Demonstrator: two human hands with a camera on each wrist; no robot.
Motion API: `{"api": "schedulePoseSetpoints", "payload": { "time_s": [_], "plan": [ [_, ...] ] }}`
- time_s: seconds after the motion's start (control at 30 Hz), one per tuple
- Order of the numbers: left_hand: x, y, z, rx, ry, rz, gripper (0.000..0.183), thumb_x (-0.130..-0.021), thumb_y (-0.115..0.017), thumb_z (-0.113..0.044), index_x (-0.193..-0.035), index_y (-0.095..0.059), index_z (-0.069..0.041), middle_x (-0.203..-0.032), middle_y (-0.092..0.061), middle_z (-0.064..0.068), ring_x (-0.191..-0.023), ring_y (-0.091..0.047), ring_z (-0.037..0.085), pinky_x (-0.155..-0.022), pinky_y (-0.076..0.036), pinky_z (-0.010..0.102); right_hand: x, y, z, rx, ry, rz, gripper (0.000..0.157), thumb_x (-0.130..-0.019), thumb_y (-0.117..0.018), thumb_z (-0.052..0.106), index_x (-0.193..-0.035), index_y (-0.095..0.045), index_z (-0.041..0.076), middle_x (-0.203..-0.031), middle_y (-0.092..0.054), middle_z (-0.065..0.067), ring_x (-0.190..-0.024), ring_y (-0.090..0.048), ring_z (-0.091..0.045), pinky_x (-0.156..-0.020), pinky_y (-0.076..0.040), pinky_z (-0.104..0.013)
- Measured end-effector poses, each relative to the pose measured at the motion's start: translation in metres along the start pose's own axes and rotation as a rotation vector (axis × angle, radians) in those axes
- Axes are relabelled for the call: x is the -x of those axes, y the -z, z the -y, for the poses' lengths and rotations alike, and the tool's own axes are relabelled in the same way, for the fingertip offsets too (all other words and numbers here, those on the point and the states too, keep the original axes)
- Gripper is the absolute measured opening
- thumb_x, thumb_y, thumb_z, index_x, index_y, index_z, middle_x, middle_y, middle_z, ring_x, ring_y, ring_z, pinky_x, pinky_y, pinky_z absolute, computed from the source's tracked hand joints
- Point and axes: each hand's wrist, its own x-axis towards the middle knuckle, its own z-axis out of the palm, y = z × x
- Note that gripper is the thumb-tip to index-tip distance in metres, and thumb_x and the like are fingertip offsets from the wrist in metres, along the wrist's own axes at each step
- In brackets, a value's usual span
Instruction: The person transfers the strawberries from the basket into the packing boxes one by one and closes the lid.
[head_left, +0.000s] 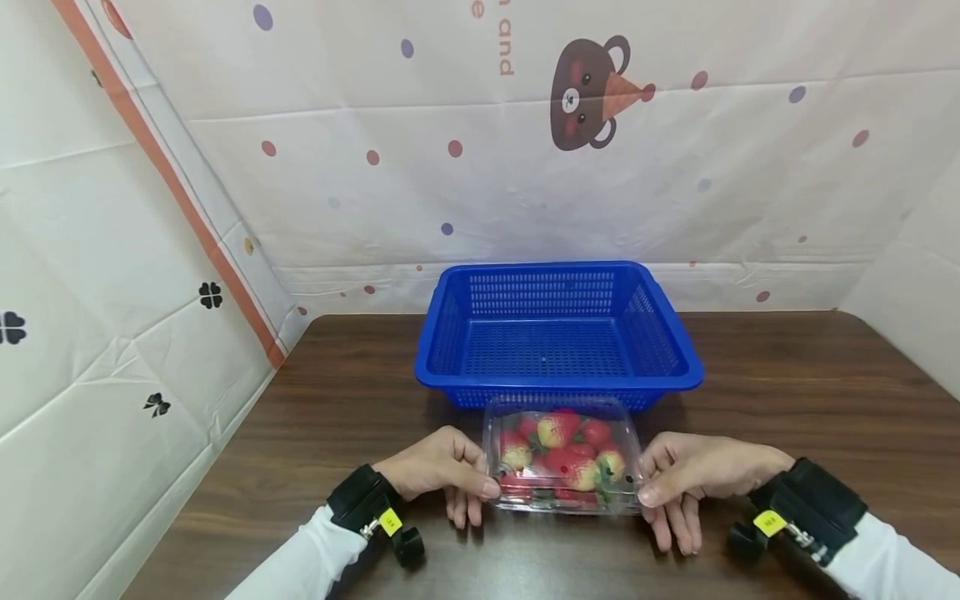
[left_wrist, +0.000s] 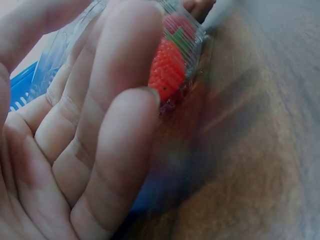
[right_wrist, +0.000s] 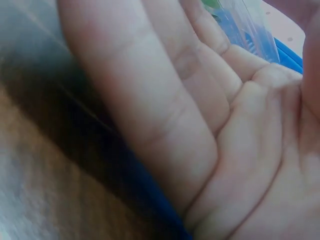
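A clear plastic clamshell box (head_left: 543,502) lies on the table just in front of the blue basket, its lid down over several red strawberries (head_left: 558,431) with pale yellowish tips. At its near left corner, my left hand (head_left: 442,469) pinches the plastic with thumb and fingers. My right hand (head_left: 701,477) holds the near right corner the same way, its lower fingers reaching down beside the box. In the left wrist view, a strawberry (left_wrist: 167,70) shows through the clear wall beyond the fingers. Fingers hide most of the box in the right wrist view.
Behind the box stands an empty blue plastic basket (head_left: 558,383) with perforated walls; the box's far edge overlaps its near side in the head view. The brown wooden table (head_left: 345,392) meets a printed cloth (head_left: 337,192) at the back and left.
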Motion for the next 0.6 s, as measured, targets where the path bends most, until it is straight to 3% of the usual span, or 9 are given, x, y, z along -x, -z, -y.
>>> {"api": "schedulePoseSetpoints", "payload": {
  "time_s": [0.1, 0.2, 0.43, 0.6],
  "plan": [
    [-0.0004, 0.0, 0.0004, 0.005, 0.001, -0.003, 0.025, -0.09, -0.066, -0.016, -0.081, -0.063, 0.007, -0.066, -0.071, 0.005, -0.052, -0.064, 0.015, -0.043, -0.052, 0.018, -0.0011, -0.0015, -0.0021, 0.018, -0.01, -0.02, 0.033, -0.102, -0.039, 0.005, -0.098, -0.048, -0.027, -0.091, -0.07, -0.023, -0.072, -0.068, -0.021, -0.065, -0.058, -0.045],
    [-0.0004, 0.0003, 0.0005, 0.002, 0.002, -0.004, 0.026, -0.089, -0.067, -0.017, -0.08, -0.063, 0.007, -0.066, -0.071, 0.005, -0.051, -0.064, 0.015, -0.042, -0.052, 0.018, -0.0016, -0.0016, -0.0034, 0.037, -0.006, -0.027, 0.034, -0.102, -0.04, 0.005, -0.096, -0.049, -0.027, -0.088, -0.068, -0.031, -0.07, -0.068, -0.02, -0.063, -0.057, -0.047],
    [-0.0005, 0.0003, 0.0004, -0.003, 0.005, -0.003, 0.024, -0.089, -0.067, -0.016, -0.079, -0.064, 0.006, -0.065, -0.07, 0.005, -0.051, -0.063, 0.015, -0.042, -0.052, 0.019, -0.0024, 0.0007, -0.0056, 0.035, 0.007, -0.016, 0.034, -0.102, -0.039, 0.004, -0.094, -0.048, -0.028, -0.087, -0.07, -0.024, -0.07, -0.068, -0.02, -0.062, -0.056, -0.049],
    [0.0001, 0.0006, 0.0001, -0.004, 0.004, 0.001, 0.025, -0.089, -0.067, -0.017, -0.079, -0.063, 0.006, -0.065, -0.07, 0.005, -0.051, -0.063, 0.016, -0.043, -0.052, 0.019, -0.0031, 0.0008, -0.0056, 0.035, -0.001, -0.015, 0.035, -0.102, -0.04, 0.005, -0.094, -0.048, -0.028, -0.086, -0.068, -0.031, -0.07, -0.068, -0.02, -0.063, -0.058, -0.045]
  ]
}}
